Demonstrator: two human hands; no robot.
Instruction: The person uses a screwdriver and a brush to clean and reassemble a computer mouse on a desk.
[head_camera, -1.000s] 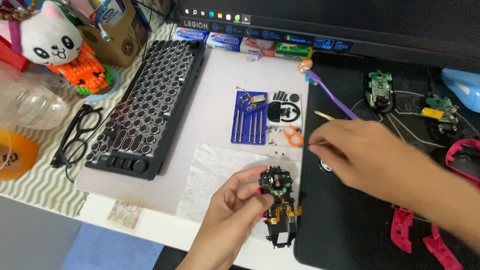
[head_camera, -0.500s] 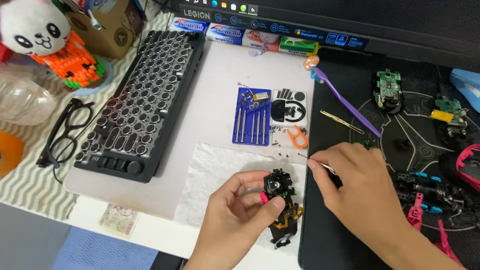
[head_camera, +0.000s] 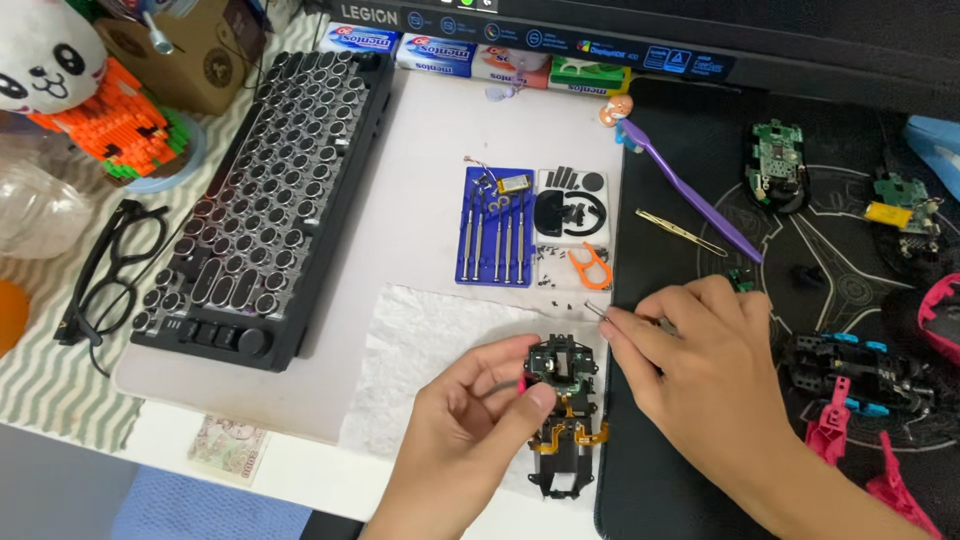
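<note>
Under the head cam, low centre: left hand (head_camera: 470, 440) had thumb and forefinger pinched on a black mouse frame (head_camera: 562, 410), stripped of its shell, w/ orange flex cable showing just below the fingertips. That frame lay on a white paper towel (head_camera: 430, 350), at the edge of a black desk mat (head_camera: 800, 300). Right hand (head_camera: 700, 370) sat just right of the frame, fingers closed around a thin metal tool (head_camera: 597, 309), its tip poking out up-left of the fingertips, apart from the frame. Beyond the fingers: blue screwdriver set (head_camera: 498, 238), white tray of small black parts (head_camera: 572, 228), purple toothbrush (head_camera: 690, 192), gold tweezers (head_camera: 680, 231). Far left of the left fingers: black keyboard (head_camera: 265, 190) and glasses (head_camera: 105, 280). Right of the right hand: black-and-blue mouse part (head_camera: 850, 365), pink shell pieces (head_camera: 850, 440), green circuit board (head_camera: 775, 160).
</note>
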